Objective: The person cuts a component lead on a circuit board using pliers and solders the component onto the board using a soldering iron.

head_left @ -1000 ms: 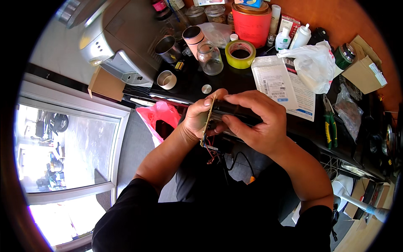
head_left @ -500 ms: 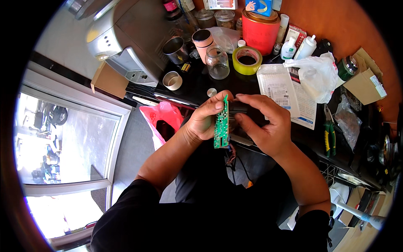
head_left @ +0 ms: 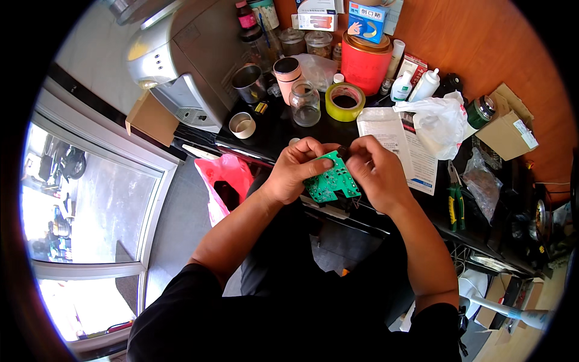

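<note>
A green circuit board (head_left: 332,181) is held up over my lap, its solder side facing me. My left hand (head_left: 295,169) grips its left edge, thumb lying on the green face and fingers behind. My right hand (head_left: 375,172) is closed at the board's upper right edge, by a small dark part (head_left: 342,152) at the top corner. Whether the right fingers pinch that part or the board's rim is hard to make out. Thin wires show under the board's lower right corner.
The black desk holds a glass jar (head_left: 305,104), yellow tape roll (head_left: 344,102), small metal bowl (head_left: 242,125), white plastic bag (head_left: 439,123) and pliers (head_left: 455,196). A coffee machine (head_left: 187,78) stands far left. A pink bag (head_left: 222,181) hangs left of my arms.
The board has turned from nearly edge-on to showing its broad green face. My right hand has come in from apart to the board's edge. The head view has shifted slightly.
</note>
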The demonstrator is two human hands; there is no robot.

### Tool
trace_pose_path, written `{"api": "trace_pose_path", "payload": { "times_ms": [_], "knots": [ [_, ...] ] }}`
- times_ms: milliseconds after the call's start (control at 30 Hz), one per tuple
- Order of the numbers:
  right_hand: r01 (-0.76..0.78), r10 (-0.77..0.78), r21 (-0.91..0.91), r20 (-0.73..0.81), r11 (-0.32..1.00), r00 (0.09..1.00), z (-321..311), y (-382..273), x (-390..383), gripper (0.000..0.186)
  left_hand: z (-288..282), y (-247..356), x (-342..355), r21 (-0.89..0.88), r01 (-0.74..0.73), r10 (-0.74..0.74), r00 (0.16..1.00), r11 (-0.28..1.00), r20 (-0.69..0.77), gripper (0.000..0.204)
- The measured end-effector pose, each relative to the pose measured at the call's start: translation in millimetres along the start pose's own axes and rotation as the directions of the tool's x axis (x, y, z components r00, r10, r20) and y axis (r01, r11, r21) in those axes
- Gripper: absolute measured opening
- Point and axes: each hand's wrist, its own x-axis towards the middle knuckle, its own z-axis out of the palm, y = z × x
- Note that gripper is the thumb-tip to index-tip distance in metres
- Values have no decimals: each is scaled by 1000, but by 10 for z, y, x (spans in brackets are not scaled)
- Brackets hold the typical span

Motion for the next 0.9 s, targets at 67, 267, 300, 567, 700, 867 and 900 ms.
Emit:
{"api": "trace_pose_path", "payload": {
  "times_ms": [67,267,300,567,700,867,900],
  "knots": [
    [60,-11,-341,145,938,989,-57,-125,-28,54,27,-3,-21,102,-19,15,999,995,31,23],
    [196,-62,-567,247,800,967,-50,-114,-83,63,133,99,-112,368,-44,-23,984,929,177,29],
    [205,-55,-591,262,780,964,-56,-121,-95,63,140,109,-123,395,-31,-45,982,918,183,28],
    [211,-54,-643,255,736,965,-39,-172,-143,55,95,96,-107,372,0,-66,985,928,162,20],
    [227,-75,-568,279,791,957,-83,-160,-123,51,103,101,-133,328,35,-87,986,944,143,20],
    [222,-111,-428,270,876,956,-82,4,-94,52,99,76,-118,329,48,-105,982,943,157,18],
    [205,-104,-392,265,897,959,-83,31,-84,52,90,68,-111,309,50,-104,981,950,163,18]
  ]
}}
